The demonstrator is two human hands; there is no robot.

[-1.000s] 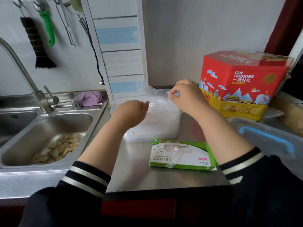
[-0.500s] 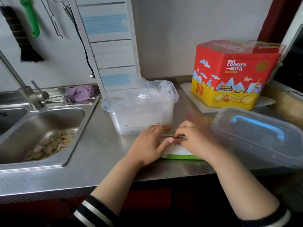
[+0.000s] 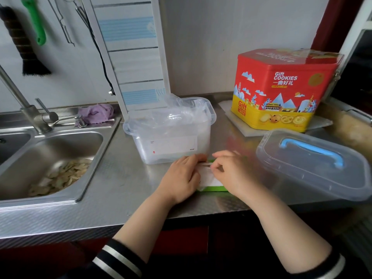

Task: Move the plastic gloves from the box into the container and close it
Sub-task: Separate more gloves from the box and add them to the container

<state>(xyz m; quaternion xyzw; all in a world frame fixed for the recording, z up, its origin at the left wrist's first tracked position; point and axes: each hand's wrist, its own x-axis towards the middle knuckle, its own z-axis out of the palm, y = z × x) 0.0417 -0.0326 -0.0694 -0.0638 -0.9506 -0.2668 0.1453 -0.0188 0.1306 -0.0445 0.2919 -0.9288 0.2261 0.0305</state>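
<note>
The green and white glove box point(image 3: 207, 179) lies flat on the steel counter, just in front of the clear container point(image 3: 171, 147). My left hand point(image 3: 181, 177) presses down on the box's left half and holds it. My right hand point(image 3: 234, 172) covers the right half, thumb and forefinger pinched at the opening on top, on thin plastic gloves. Crumpled plastic gloves point(image 3: 181, 112) fill the open container and bulge above its rim. The container's clear lid point(image 3: 314, 174), with a blue handle, lies on the counter to the right.
A red and yellow cookie tin point(image 3: 281, 91) stands behind the lid. A steel sink point(image 3: 60, 158) with scraps in it is at the left, with a faucet point(image 3: 30, 115) and a purple cloth point(image 3: 95, 113). A striped board point(image 3: 130, 57) leans on the wall behind the container.
Both hands came down from the top of the container to the glove box in front of it. Over the last half second they have stayed on the box.
</note>
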